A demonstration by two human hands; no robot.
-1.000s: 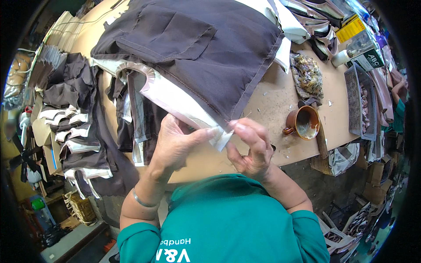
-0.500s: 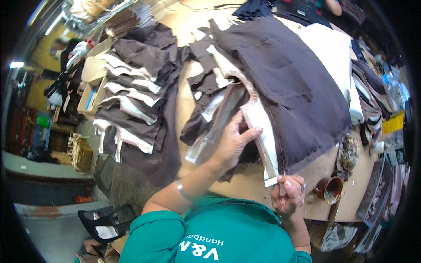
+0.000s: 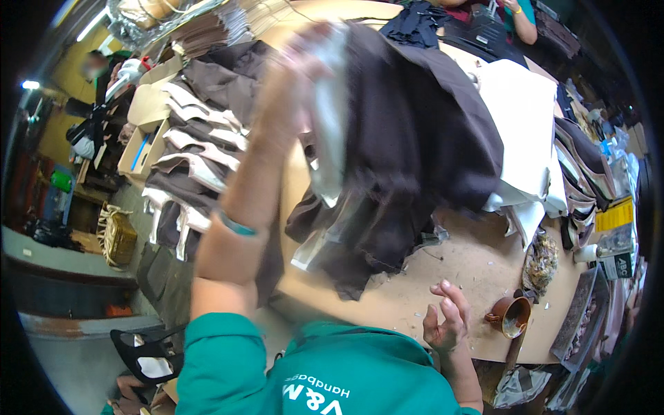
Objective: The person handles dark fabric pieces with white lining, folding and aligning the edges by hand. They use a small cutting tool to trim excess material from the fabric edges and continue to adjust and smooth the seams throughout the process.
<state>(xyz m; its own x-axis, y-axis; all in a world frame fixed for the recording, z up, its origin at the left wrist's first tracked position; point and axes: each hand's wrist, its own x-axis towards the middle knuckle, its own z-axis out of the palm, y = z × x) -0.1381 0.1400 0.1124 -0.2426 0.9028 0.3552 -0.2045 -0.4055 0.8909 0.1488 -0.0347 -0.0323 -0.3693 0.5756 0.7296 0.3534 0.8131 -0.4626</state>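
Dark brown cloth panel [image 3: 429,131] with a long white edge strip [image 3: 328,131]: one, blurred, spread above the middle of a tan table [image 3: 415,294]. Bare hands: two. Along the right, one glazed reddish-brown mug [image 3: 510,317], one clear plastic bag of mixed scraps [image 3: 541,264], one grey perforated plastic basket [image 3: 579,318]. On the left, one overlapping row of brown and white cloth pieces [image 3: 200,145], too layered to count.

Left hand [image 3: 302,55]: grasping the white strip near its upper end, fingers too blurred to tell apart. Panel mostly right of and below that hand, lower folds over other dark brown cloth pieces [image 3: 353,273]; cannot tell whether touching. Right hand [image 3: 448,317]: released, fingers loosely curled, well apart from the panel, just left of the mug, over the table's near edge.

Mostly open tabletop between panel and mug. Tighter on the left, with left forearm [image 3: 259,149] against the cloth row in view; beyond the panel's right side, one broad white sheet [image 3: 522,114].
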